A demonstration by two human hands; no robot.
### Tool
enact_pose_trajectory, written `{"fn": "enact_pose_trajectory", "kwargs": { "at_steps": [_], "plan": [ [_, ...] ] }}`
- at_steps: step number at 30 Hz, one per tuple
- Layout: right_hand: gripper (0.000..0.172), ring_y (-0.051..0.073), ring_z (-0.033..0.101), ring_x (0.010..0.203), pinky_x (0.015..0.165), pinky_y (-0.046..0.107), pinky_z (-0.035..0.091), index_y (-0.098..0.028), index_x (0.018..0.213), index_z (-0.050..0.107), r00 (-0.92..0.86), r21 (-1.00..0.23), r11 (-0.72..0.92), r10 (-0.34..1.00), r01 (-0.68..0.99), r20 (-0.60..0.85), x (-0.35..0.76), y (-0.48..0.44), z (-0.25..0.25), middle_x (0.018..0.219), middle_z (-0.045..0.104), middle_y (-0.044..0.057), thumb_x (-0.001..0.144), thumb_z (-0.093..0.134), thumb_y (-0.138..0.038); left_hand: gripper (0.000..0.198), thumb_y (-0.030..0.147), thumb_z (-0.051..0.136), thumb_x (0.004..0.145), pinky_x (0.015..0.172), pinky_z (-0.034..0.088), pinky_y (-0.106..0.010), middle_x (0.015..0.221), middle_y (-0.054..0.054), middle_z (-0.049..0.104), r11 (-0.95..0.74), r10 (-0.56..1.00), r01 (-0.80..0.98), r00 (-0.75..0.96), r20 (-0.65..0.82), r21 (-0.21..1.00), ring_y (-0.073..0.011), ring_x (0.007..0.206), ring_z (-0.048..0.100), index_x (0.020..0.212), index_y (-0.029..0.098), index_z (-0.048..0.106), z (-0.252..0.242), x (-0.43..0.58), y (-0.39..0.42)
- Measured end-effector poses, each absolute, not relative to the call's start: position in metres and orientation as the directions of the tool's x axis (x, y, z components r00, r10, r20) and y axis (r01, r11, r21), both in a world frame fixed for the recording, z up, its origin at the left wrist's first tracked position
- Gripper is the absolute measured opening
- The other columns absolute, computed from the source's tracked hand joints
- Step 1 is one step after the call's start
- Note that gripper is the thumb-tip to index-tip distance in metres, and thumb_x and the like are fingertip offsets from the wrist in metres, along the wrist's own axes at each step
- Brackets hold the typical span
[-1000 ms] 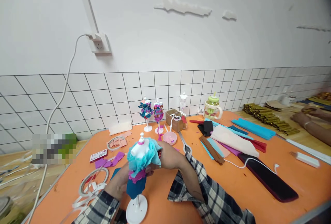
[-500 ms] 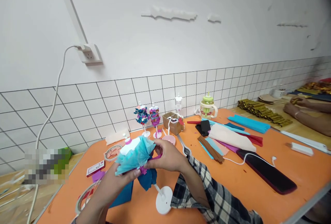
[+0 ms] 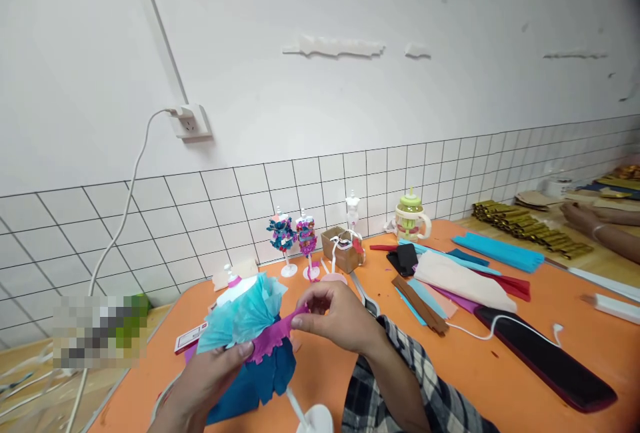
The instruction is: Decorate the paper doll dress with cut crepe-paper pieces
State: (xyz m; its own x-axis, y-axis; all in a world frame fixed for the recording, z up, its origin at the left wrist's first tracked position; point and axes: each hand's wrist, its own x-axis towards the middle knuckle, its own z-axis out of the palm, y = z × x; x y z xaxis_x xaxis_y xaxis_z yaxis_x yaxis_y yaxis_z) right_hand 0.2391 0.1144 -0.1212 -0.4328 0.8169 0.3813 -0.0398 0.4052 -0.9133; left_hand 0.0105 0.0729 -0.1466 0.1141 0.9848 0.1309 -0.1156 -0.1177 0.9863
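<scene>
A small white dress form (image 3: 239, 287) lies tilted in my left hand (image 3: 213, 373), its neck pointing up and left. Pleated light-blue crepe paper (image 3: 245, 313) fans out around its middle. My left thumb presses a ruffled magenta paper strip (image 3: 273, 339) against the form, just below the light-blue layer. The strip's free end is pinched between the thumb and forefinger of my right hand (image 3: 343, 316), drawn out to the right. Dark-blue paper (image 3: 280, 369) hangs beneath the strip. The form's white round base (image 3: 317, 419) is partly cut off at the bottom edge.
Two decorated dress forms (image 3: 281, 233) and a brown box (image 3: 343, 249) stand near the tiled wall, with a green-lidded cup (image 3: 413, 216) to their right. Crepe paper strips (image 3: 497, 251), a phone (image 3: 406, 258) and a black-bristled brush-like object (image 3: 545, 356) lie at right. Another person's hand (image 3: 583, 219) is beyond.
My right hand has pulled away from the form, stretching the magenta strip out to the right. More of the strip shows. The whole view has shifted slightly.
</scene>
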Motion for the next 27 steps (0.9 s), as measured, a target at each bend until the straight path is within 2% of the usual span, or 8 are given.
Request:
{"fn": "enact_pose_trajectory", "kwargs": {
  "at_steps": [5, 9, 11, 14, 19, 24, 25, 27],
  "plan": [
    [0.019, 0.013, 0.054, 0.059, 0.056, 0.025, 0.043, -0.018, 0.071, 0.064, -0.502, -0.952, 0.252, 0.810, -0.171, 0.305, 0.233, 0.109, -0.122, 0.065, 0.060, -0.001, 0.069, 0.074, -0.034, 0.064, 0.046, 0.085, 0.052, 0.088, 0.052, -0.048, 0.097, -0.010, 0.077, -0.076, 0.986, -0.217, 0.132, 0.107, 0.973, -0.0416, 0.105, 0.063, 0.110, 0.022, 0.070, -0.145, 0.009, 0.066],
    [0.020, 0.012, 0.054, 0.060, 0.057, 0.025, 0.041, -0.016, 0.072, 0.064, -0.501, -0.954, 0.252, 0.811, -0.165, 0.301, 0.231, 0.099, -0.117, 0.065, 0.061, 0.000, 0.070, 0.074, -0.033, 0.053, 0.040, 0.085, 0.053, 0.083, 0.055, -0.051, 0.095, -0.011, 0.077, -0.117, 0.974, -0.306, 0.150, 0.169, 0.945, -0.0422, 0.094, 0.068, 0.101, 0.022, 0.074, -0.149, 0.005, 0.063],
    [0.020, 0.011, 0.054, 0.062, 0.058, 0.024, 0.040, -0.015, 0.072, 0.065, -0.483, -0.954, 0.253, 0.823, -0.159, 0.298, 0.230, 0.096, -0.116, 0.066, 0.062, 0.000, 0.069, 0.075, -0.032, 0.048, 0.036, 0.084, 0.055, 0.082, 0.056, -0.051, 0.097, -0.010, 0.077, -0.165, 0.962, -0.355, 0.148, 0.230, 0.920, -0.0406, 0.092, 0.069, 0.101, 0.023, 0.075, -0.151, 0.005, 0.062],
    [0.020, 0.010, 0.052, 0.064, 0.058, 0.022, 0.039, -0.014, 0.073, 0.065, -0.478, -0.959, 0.232, 0.832, -0.163, 0.283, 0.227, 0.092, -0.117, 0.067, 0.060, -0.001, 0.068, 0.076, -0.031, 0.054, 0.032, 0.085, 0.054, 0.083, 0.057, -0.050, 0.099, -0.010, 0.077, -0.245, 0.943, -0.401, 0.113, 0.313, 0.883, -0.0389, 0.091, 0.070, 0.106, 0.023, 0.074, -0.156, 0.006, 0.063],
    [0.021, 0.010, 0.052, 0.064, 0.058, 0.022, 0.040, -0.014, 0.075, 0.067, -0.504, -0.959, 0.228, 0.817, -0.167, 0.282, 0.226, 0.091, -0.119, 0.067, 0.060, -0.001, 0.067, 0.078, -0.030, 0.052, 0.032, 0.086, 0.054, 0.082, 0.057, -0.047, 0.095, -0.008, 0.078, -0.310, 0.930, -0.406, 0.056, 0.362, 0.859, -0.0355, 0.087, 0.071, 0.103, 0.024, 0.074, -0.164, 0.005, 0.063],
    [0.027, 0.009, 0.051, 0.058, 0.054, 0.022, 0.042, -0.014, 0.074, 0.067, -0.554, -0.971, 0.167, 0.799, -0.171, 0.235, 0.227, 0.088, -0.116, 0.062, 0.059, -0.002, 0.063, 0.081, -0.035, 0.063, 0.031, 0.089, 0.047, 0.079, 0.057, -0.038, 0.097, -0.008, 0.076, -0.243, 0.943, -0.407, 0.113, 0.313, 0.881, -0.0317, 0.087, 0.070, 0.108, 0.020, 0.072, -0.155, 0.014, 0.059],
    [0.028, 0.009, 0.051, 0.058, 0.053, 0.022, 0.042, -0.014, 0.074, 0.067, -0.561, -0.972, 0.160, 0.794, -0.175, 0.232, 0.227, 0.087, -0.116, 0.063, 0.059, -0.002, 0.062, 0.081, -0.035, 0.061, 0.030, 0.089, 0.045, 0.077, 0.057, -0.036, 0.094, -0.006, 0.076, -0.228, 0.952, -0.415, 0.097, 0.292, 0.881, -0.0292, 0.084, 0.069, 0.104, 0.021, 0.074, -0.151, 0.017, 0.059],
    [0.031, 0.010, 0.053, 0.059, 0.051, 0.021, 0.043, -0.014, 0.075, 0.067, -0.576, -0.974, 0.131, 0.788, -0.185, 0.216, 0.226, 0.087, -0.116, 0.064, 0.060, -0.001, 0.061, 0.082, -0.038, 0.044, 0.032, 0.089, 0.045, 0.065, 0.056, -0.033, 0.078, -0.003, 0.075, -0.191, 0.968, -0.439, 0.065, 0.243, 0.878, -0.0228, 0.069, 0.066, 0.086, 0.022, 0.076, -0.144, 0.023, 0.059]
  ]
}}
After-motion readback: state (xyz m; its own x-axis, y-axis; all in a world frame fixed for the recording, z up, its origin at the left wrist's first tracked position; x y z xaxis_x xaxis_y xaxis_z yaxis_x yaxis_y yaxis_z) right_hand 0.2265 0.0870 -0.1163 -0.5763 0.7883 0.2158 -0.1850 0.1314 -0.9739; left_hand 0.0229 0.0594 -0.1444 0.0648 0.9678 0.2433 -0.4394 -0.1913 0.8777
